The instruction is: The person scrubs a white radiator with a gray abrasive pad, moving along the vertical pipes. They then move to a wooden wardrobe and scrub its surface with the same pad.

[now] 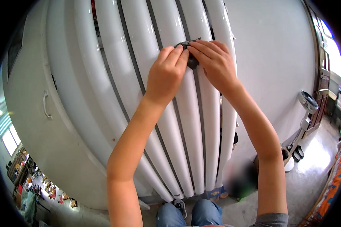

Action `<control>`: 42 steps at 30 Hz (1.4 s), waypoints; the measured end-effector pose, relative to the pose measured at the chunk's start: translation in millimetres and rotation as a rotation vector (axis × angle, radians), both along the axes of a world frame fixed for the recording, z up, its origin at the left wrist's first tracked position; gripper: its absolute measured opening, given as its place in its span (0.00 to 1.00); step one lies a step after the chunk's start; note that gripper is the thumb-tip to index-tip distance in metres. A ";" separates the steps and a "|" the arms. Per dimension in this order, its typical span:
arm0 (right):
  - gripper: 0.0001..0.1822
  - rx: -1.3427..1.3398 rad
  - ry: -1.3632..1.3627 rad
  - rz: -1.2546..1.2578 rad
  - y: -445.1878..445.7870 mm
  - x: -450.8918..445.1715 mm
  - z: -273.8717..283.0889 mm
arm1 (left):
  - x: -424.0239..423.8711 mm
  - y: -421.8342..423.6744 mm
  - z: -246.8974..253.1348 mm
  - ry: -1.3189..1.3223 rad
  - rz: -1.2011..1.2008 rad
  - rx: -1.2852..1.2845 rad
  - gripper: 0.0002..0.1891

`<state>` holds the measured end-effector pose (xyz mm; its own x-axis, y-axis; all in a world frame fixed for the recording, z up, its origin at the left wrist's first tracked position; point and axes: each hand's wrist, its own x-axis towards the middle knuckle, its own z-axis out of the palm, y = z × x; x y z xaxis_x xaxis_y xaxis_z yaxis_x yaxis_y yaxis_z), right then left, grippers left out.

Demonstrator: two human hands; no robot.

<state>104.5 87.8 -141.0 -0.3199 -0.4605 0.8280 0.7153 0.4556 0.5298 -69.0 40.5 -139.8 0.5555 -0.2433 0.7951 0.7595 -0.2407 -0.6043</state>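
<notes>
Both my hands meet at a crumpled dark grey cloth (pixel 192 61) in front of a white radiator (pixel 173 25) with tall rounded columns. My left hand (pixel 167 71) pinches the cloth's left side with bent fingers. From the right, my right hand (pixel 216 61) holds the same cloth, its fingertips almost touching those of the left. The cloth lies over the gap between two columns, and the fingers hide part of it. Whether it presses against the metal is hard to tell.
A white door (pixel 31 124) with a handle (pixel 46 105) stands at the left. To the right are a pedestal fan (pixel 308 101), dark slippers (pixel 297 153) and an orange patterned fabric (pixel 334 187). A blurred round patch (pixel 240 177) sits low beside the radiator.
</notes>
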 end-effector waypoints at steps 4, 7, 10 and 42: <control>0.16 -0.096 -0.016 0.073 9.1 -0.4 -20.3 | 1.9 7.7 -14.4 0.016 0.012 -0.022 0.17; 0.17 -0.121 -0.048 0.098 9.2 1.5 -34.2 | 2.3 7.8 -27.5 0.043 0.017 -0.037 0.17; 0.16 -0.153 -0.083 0.101 4.7 3.8 -46.0 | 2.0 8.0 -41.1 0.064 0.010 -0.034 0.16; 0.17 -0.283 -0.613 0.052 -7.8 47.8 -159.6 | 1.2 -19.5 -163.7 0.324 -0.013 -0.344 0.14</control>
